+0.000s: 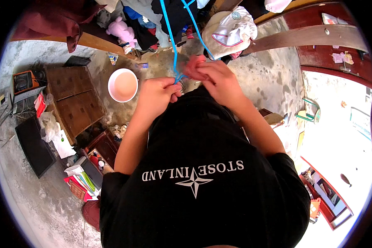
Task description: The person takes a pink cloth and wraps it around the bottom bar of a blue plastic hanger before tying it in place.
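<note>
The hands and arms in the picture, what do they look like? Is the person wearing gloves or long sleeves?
No gloves and no long sleeves. The left hand and the right hand are both bare, with no rings, watch or bracelet that I can see. The forearms are bare too, up to the short sleeves of a black T-shirt, which has pale lettering and a star-shaped mark on the front.

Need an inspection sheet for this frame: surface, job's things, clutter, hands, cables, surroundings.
Surface: grey concrete floor, stained.
Job's things: thin blue cord, two strands running up out of view, meeting at the hands.
Clutter: white round basin with pinkish inside; brown wooden crate; pink plush toy; white cap; coloured packets.
Grippers: left hand pinches the cord; right hand closed on it beside.
Cables: nothing seen besides the cord.
Surroundings: hanging clothes above; red wooden door to the right.
</note>
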Tool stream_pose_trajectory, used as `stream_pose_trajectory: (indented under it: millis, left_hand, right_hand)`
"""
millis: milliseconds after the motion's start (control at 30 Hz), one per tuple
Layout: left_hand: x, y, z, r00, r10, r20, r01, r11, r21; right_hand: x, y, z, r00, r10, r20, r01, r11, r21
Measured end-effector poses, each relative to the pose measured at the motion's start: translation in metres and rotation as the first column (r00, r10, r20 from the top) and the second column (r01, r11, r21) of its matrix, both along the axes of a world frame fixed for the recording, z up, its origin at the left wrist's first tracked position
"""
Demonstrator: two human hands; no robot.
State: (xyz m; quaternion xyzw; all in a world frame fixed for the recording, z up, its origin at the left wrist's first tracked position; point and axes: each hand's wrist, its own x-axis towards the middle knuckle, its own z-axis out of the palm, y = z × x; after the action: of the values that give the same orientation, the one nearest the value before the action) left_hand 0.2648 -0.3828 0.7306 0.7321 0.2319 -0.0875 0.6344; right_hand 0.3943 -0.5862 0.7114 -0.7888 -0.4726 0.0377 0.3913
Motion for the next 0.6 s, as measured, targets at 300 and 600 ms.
stream_pose_trajectory:
  millis: [300,600]
  left_hand:
    - [-0.021,0.037,0.023,0.981,0.173,0.087,-0.159,0.975,-0.155]
    - [-0.017,0.034,-0.01,0.995,-0.103,0.012,0.104,0.994,-0.032]
  right_hand:
    - [0.04,-0.035,-0.026,0.993,-0.03,0.115,0.039,0.996,-0.082]
    - [0.055,-0.027,-0.05,0.945,-0.153,0.288,0.24,0.925,-0.296]
